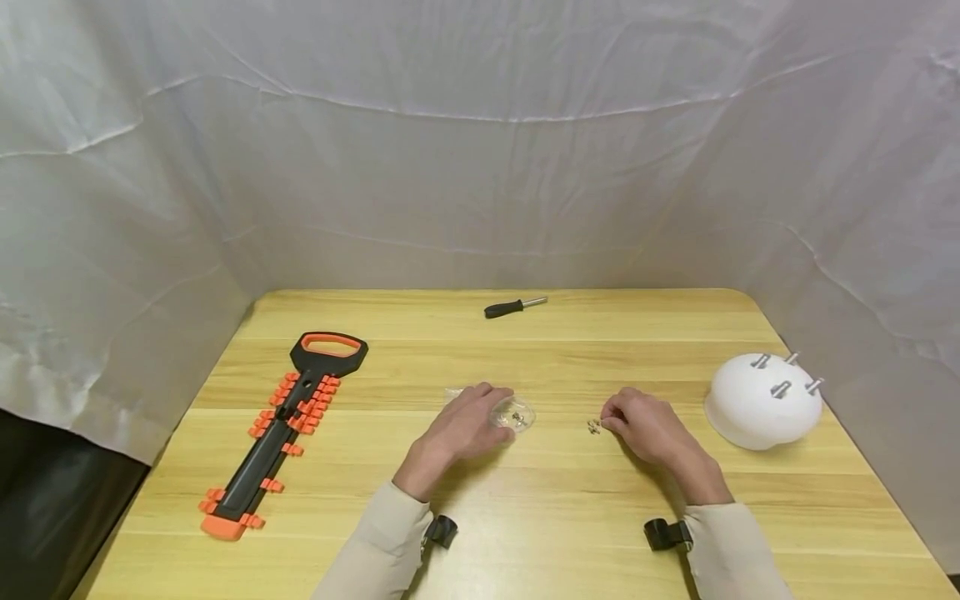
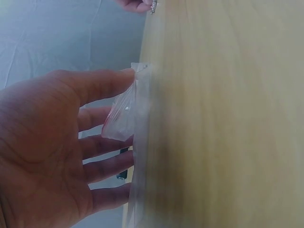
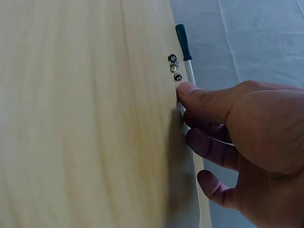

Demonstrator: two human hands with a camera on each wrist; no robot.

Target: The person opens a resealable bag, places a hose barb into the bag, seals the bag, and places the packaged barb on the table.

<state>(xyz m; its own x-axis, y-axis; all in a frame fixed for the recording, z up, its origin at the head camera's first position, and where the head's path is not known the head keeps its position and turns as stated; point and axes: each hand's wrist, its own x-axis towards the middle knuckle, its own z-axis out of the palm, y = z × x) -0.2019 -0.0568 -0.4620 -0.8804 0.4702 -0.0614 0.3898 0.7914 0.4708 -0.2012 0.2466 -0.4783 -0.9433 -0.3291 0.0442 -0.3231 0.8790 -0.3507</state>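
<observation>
My left hand holds a small clear plastic bag at its mouth, the thumb on one side and the fingers on the other. Small metal pieces lie within the bag's rounded opening. To the right, my right hand is lowered to the table with thumb and forefinger at a little cluster of screws. The thumb tip is right beside these screws; whether a screw is between the fingertips is hidden. Its other fingers are bent.
A screwdriver with a black handle lies near the table's back edge. At left is a long black holder with a handle and several orange clips. A white rounded object with several metal pegs on top stands at right. Grey sheeting surrounds the table.
</observation>
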